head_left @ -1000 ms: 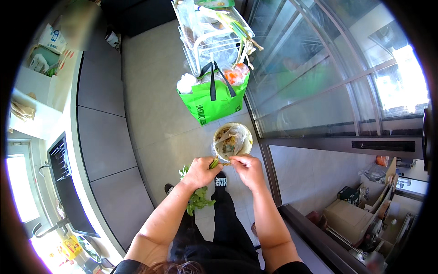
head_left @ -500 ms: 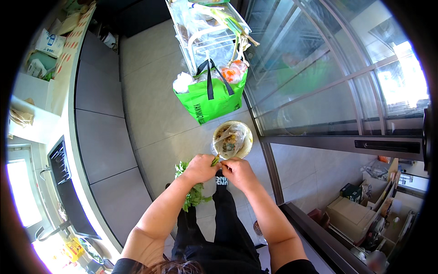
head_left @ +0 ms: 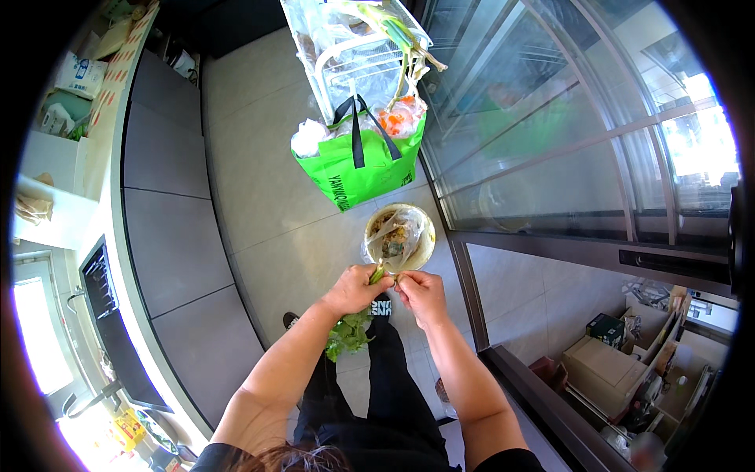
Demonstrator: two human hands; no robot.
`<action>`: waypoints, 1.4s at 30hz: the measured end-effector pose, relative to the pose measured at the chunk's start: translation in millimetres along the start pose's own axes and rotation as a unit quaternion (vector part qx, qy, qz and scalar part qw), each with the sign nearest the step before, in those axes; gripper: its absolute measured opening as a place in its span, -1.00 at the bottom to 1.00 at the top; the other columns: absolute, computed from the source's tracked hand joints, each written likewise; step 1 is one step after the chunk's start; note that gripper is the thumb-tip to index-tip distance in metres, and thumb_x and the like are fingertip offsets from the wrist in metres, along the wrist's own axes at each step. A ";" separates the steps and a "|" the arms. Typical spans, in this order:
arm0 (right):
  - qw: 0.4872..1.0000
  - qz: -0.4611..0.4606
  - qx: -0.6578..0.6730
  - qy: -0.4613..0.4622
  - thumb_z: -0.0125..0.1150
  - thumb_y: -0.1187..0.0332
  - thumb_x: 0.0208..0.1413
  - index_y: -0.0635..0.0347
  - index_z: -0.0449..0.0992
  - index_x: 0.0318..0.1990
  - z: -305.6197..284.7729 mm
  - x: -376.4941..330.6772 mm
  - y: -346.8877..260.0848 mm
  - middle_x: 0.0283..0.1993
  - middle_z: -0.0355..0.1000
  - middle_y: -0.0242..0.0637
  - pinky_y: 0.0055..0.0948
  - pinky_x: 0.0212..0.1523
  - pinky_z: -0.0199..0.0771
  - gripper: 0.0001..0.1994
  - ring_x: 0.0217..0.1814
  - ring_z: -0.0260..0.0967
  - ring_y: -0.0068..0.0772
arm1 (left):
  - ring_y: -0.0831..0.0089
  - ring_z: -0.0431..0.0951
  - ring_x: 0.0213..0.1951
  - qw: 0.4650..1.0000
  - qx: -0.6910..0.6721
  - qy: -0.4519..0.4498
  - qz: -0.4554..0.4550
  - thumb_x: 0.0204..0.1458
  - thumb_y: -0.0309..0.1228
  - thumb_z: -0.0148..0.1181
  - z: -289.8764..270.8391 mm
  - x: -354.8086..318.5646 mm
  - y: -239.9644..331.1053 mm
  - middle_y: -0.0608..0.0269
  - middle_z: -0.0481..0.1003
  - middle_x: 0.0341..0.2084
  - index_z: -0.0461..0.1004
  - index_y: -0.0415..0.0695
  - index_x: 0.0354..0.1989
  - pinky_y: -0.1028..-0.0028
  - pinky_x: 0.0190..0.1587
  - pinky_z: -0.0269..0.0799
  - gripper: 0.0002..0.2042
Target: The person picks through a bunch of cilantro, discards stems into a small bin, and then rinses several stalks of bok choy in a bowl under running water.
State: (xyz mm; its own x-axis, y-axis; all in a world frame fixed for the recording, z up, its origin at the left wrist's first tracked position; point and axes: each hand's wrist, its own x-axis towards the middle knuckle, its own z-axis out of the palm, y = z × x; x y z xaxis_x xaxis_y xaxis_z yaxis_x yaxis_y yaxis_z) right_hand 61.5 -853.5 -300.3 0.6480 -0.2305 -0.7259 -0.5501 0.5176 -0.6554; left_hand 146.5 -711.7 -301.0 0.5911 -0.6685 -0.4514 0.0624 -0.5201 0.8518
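Left hand [head_left: 355,289] is fisted around a bunch of leafy greens [head_left: 351,333], held over the floor just below the bowl. Long axis runs roughly vertical in frame: stem end [head_left: 378,274] points up toward the bowl, leaves hang down past the wrist toward the person's legs.

Right hand [head_left: 421,293] touches the left, fingertips pinched together at the stem end; what exactly they pinch is too small to tell.

Round bowl [head_left: 399,237] with a pale rim sits on the tiled floor just above both hands, lined with a clear plastic bag holding scraps.

Bright green shopping bag [head_left: 358,169] with black handles stands above the bowl; white lettering on its side. White bundle [head_left: 307,139] at its left, orange-red produce in clear film [head_left: 397,118] at its right.

Behind it, a clear plastic bag [head_left: 346,47] over a white wire rack, long green stalks [head_left: 405,47] sticking out.

Top left counter: white packages [head_left: 79,75] and a strip with red-and-white pattern [head_left: 118,75] along the edge.

Bottom right: brown cardboard boxes [head_left: 602,370].
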 end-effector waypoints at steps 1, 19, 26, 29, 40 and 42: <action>0.999 0.018 0.030 -0.006 0.09 0.46 -0.02 0.31 0.51 -0.44 -1.2 2.3 0.6 -0.57 0.35 -0.43 -0.71 -0.68 0.10 -0.89 -0.67 0.15 -0.74 | 0.53 0.31 -0.61 1.000 -0.013 0.008 0.009 0.03 -0.28 0.11 2.6 2.3 -5.5 0.25 0.35 -0.70 0.45 -0.21 -0.44 0.42 -0.51 0.27 -0.78; 0.975 0.106 0.065 0.182 0.04 0.41 0.10 0.34 0.44 -0.21 -27.5 110.6 60.3 -0.34 0.40 -0.26 -0.54 -0.39 0.48 -0.82 -0.38 0.40 -0.46 | 0.48 0.37 -0.56 0.993 -0.010 0.058 -0.102 -0.02 -0.24 0.16 0.4 2.8 -22.6 0.19 0.41 -0.64 0.45 -0.22 -0.35 0.44 -0.43 0.32 -0.73; 0.992 -0.024 -0.095 0.074 0.16 0.38 0.04 0.30 0.52 -0.30 -1.9 69.9 20.9 -0.46 0.45 -0.33 -0.62 -0.48 0.41 -0.84 -0.51 0.37 -0.59 | 0.07 0.45 -0.46 0.988 0.142 0.055 -0.042 -0.03 -0.20 0.12 -1.9 1.2 -23.0 0.05 0.45 -0.54 0.39 -0.24 -0.45 0.26 -0.37 0.35 -0.71; 0.987 -0.083 -0.138 -0.010 0.19 0.40 0.00 0.30 0.53 -0.28 2.7 48.1 8.1 -0.45 0.47 -0.33 -0.63 -0.44 0.40 -0.83 -0.47 0.38 -0.64 | 0.04 0.45 -0.42 0.981 0.184 0.057 0.036 0.01 -0.20 0.03 -0.6 -2.7 -30.4 0.06 0.43 -0.50 0.39 -0.23 -0.45 0.21 -0.36 0.37 -0.71; 0.776 -0.336 -0.517 -0.130 0.13 0.45 -0.13 0.27 0.46 -0.49 14.3 10.0 -26.7 -0.51 0.40 -0.06 -0.24 -0.41 0.39 -0.93 -0.45 0.39 -0.05 | 0.10 0.48 -0.48 0.932 0.361 0.019 0.031 0.02 -0.28 -0.01 -7.0 -16.9 14.0 0.12 0.40 -0.49 0.38 -0.17 -0.41 0.21 -0.43 0.42 -0.81; 0.765 -0.348 -0.523 -0.143 0.11 0.44 -0.13 0.27 0.42 -0.56 13.4 7.9 -24.7 -0.55 0.37 -0.07 -0.19 -0.43 0.37 -0.91 -0.46 0.36 -0.03 | 0.11 0.49 -0.49 0.925 0.378 0.003 0.040 0.02 -0.30 0.00 -6.3 -18.7 13.7 0.12 0.40 -0.49 0.38 -0.17 -0.42 0.22 -0.43 0.42 -0.82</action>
State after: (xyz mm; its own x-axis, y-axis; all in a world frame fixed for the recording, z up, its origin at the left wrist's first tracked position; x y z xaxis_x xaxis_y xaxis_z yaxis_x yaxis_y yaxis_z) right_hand 87.3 -857.0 -287.1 0.9820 0.1163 -0.1485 -0.0438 -0.6252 -0.7792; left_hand 141.4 -702.9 -279.3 0.5747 -0.7190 -0.3909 -0.5601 -0.6938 0.4526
